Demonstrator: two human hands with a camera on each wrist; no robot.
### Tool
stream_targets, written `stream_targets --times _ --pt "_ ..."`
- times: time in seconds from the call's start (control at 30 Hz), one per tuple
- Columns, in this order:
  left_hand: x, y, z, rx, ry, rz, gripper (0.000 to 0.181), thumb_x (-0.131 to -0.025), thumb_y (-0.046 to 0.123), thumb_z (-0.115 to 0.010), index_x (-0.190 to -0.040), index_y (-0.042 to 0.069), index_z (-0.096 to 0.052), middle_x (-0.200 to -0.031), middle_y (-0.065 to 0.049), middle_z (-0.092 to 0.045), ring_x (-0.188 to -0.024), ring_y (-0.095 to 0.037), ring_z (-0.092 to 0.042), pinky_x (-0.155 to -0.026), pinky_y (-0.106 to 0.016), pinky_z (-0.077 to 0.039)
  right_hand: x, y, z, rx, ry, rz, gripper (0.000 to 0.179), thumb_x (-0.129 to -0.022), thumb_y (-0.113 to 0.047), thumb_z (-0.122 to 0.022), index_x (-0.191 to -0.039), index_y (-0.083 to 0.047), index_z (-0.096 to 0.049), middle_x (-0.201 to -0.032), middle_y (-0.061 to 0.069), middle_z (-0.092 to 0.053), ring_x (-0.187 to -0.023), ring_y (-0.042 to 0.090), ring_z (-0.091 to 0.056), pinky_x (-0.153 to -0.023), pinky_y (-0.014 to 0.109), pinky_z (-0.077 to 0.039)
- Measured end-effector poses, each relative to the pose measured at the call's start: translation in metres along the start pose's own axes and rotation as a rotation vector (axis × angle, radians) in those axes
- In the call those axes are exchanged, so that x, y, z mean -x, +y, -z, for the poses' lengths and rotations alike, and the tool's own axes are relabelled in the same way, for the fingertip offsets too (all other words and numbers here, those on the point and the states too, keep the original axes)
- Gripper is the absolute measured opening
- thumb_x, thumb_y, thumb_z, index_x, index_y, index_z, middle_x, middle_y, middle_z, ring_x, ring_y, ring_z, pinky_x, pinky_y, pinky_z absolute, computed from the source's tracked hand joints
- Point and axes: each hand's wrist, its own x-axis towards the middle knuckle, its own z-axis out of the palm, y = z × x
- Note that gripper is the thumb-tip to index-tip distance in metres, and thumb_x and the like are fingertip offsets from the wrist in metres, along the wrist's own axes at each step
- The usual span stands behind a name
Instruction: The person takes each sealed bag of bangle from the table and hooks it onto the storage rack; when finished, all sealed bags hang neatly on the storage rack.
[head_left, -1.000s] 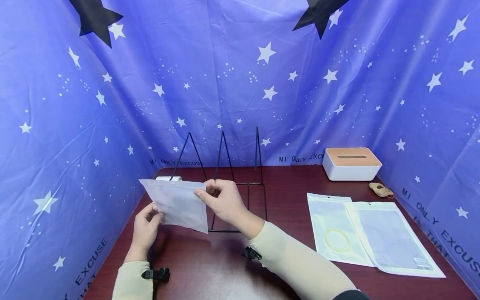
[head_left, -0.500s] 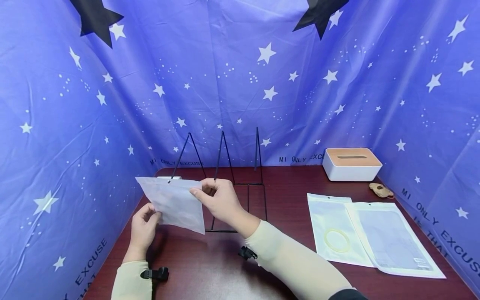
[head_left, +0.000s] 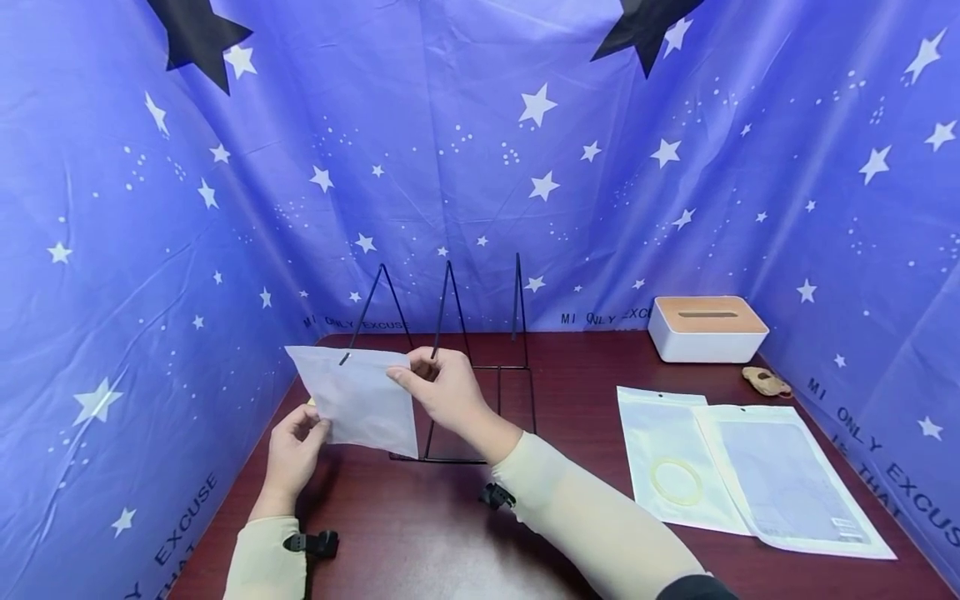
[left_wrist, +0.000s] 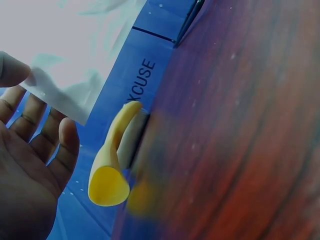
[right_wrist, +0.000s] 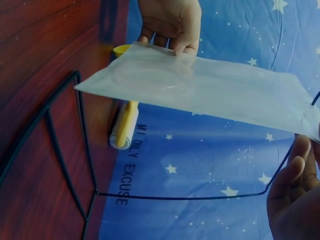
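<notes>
A white translucent pouch (head_left: 363, 400) is held up in front of the left side of a black wire rack (head_left: 498, 368). My left hand (head_left: 292, 454) pinches the pouch's lower left corner between thumb and fingers. At its upper right corner, my right hand (head_left: 450, 396) pinches the edge. A short dark piece of rack rod shows against the pouch near its top edge, apparently through a hole there. Through the pouch, the right wrist view shows a faint ring-like outline. The right fingertips are partly hidden behind the pouch.
Two flat pouches, one with a yellow ring (head_left: 677, 482) and a larger one (head_left: 795, 479), lie at right. Behind them are a white tissue box (head_left: 705, 340) and a small tan object (head_left: 765, 382). A yellow curved object (left_wrist: 109, 185) stands beside a white cylinder (right_wrist: 120, 132).
The pouch has risen slightly with both hands on it. A dark piece of rod, hidden a second ago, now shows near its top edge and has grown longer.
</notes>
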Motion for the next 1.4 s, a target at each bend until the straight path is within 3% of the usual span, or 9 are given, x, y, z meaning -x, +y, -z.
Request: stream_targets --times 0.3,0.47,0.6,0.7,0.93,1.07,1.17,1.27,1.4 --pt "-0.009 -0.037 0.003 -0.007 0.013 0.04 0.009 -0.095 -0.011 -0.066 -0.088 -0.005 -0.063 -0.071 -0.021 -0.06 -0.061 -0.013 -0.057 -0.058 -0.02 -0.047 -0.004 0.009 0.004 0.004 0.03 -0.036 0.009 -0.093 -0.02 -0.08 -0.092 -0.012 -0.077 -0.071 -0.002 -0.066 -0.064 0.009 -0.058 -0.058 0.024 -0.048" --pt "-0.012 -0.043 0.006 -0.023 -0.016 0.034 0.006 -0.097 -0.003 -0.068 -0.092 -0.005 -0.065 -0.075 -0.016 -0.065 -0.065 -0.012 -0.061 -0.061 -0.02 -0.049 -0.009 0.011 0.005 0.037 0.056 -0.011 0.009 -0.092 -0.018 -0.082 -0.089 -0.011 -0.077 -0.07 -0.004 -0.064 -0.063 0.007 -0.054 -0.057 0.023 -0.044" --pt "-0.017 -0.044 0.006 -0.028 -0.02 0.038 0.006 -0.099 0.002 -0.069 -0.1 -0.004 -0.068 -0.08 -0.015 -0.067 -0.068 -0.014 -0.064 -0.063 -0.021 -0.052 -0.014 0.013 0.006 0.046 0.072 -0.015 0.011 -0.093 -0.018 -0.082 -0.087 -0.01 -0.077 -0.068 -0.003 -0.063 -0.061 0.007 -0.052 -0.056 0.022 -0.043" --pt "-0.02 -0.045 0.005 -0.04 -0.021 0.055 0.007 -0.101 0.004 -0.069 -0.105 -0.002 -0.068 -0.083 -0.013 -0.068 -0.07 -0.014 -0.065 -0.065 -0.024 -0.056 -0.017 0.013 0.007 0.025 0.075 -0.031 0.013 -0.094 -0.019 -0.082 -0.088 -0.009 -0.078 -0.069 -0.002 -0.063 -0.057 0.01 -0.056 -0.054 0.026 -0.049" --pt "-0.028 -0.049 0.004 -0.047 -0.04 0.053 0.01 -0.102 0.007 -0.069 -0.106 -0.002 -0.068 -0.084 -0.017 -0.069 -0.07 -0.026 -0.068 -0.064 -0.025 -0.055 -0.025 0.019 0.007 -0.057 0.078 -0.088 0.016 -0.096 -0.022 -0.079 -0.094 -0.006 -0.079 -0.072 0.002 -0.066 -0.055 0.03 -0.067 -0.056 0.044 -0.06" --pt "-0.033 -0.05 0.003 -0.046 -0.041 0.051 0.009 -0.102 0.008 -0.07 -0.105 -0.001 -0.069 -0.085 -0.018 -0.07 -0.073 -0.034 -0.069 -0.063 -0.026 -0.055 -0.03 0.021 0.008 -0.047 0.075 -0.104 0.018 -0.098 -0.024 -0.077 -0.097 -0.006 -0.078 -0.075 0.004 -0.067 -0.054 0.025 -0.069 -0.056 0.037 -0.061" --pt "-0.037 -0.049 0.002 -0.056 -0.046 0.061 0.011 -0.102 0.007 -0.069 -0.108 -0.002 -0.069 -0.089 -0.021 -0.07 -0.075 -0.029 -0.07 -0.067 -0.027 -0.058 -0.034 0.022 0.01 -0.045 0.074 -0.108 0.019 -0.099 -0.025 -0.076 -0.099 -0.005 -0.077 -0.078 0.006 -0.069 -0.054 0.019 -0.07 -0.057 0.034 -0.061" --pt "-0.041 -0.045 -0.001 -0.053 -0.057 0.076 0.013 -0.102 0.003 -0.067 -0.112 -0.006 -0.068 -0.093 -0.026 -0.069 -0.077 -0.028 -0.07 -0.069 -0.028 -0.06 -0.038 0.024 0.012 -0.047 0.081 -0.11 0.021 -0.1 -0.025 -0.076 -0.1 -0.004 -0.077 -0.082 0.008 -0.07 -0.057 0.024 -0.072 -0.058 0.035 -0.061" --pt "-0.044 -0.025 -0.005 -0.049 -0.068 0.078 0.014 -0.1 -0.002 -0.066 -0.111 -0.011 -0.067 -0.093 -0.032 -0.067 -0.075 -0.035 -0.069 -0.068 -0.028 -0.059 -0.045 0.027 0.014 -0.046 0.092 -0.116 0.022 -0.1 -0.026 -0.075 -0.101 -0.004 -0.077 -0.083 0.009 -0.07 -0.063 0.035 -0.073 -0.06 0.038 -0.062"
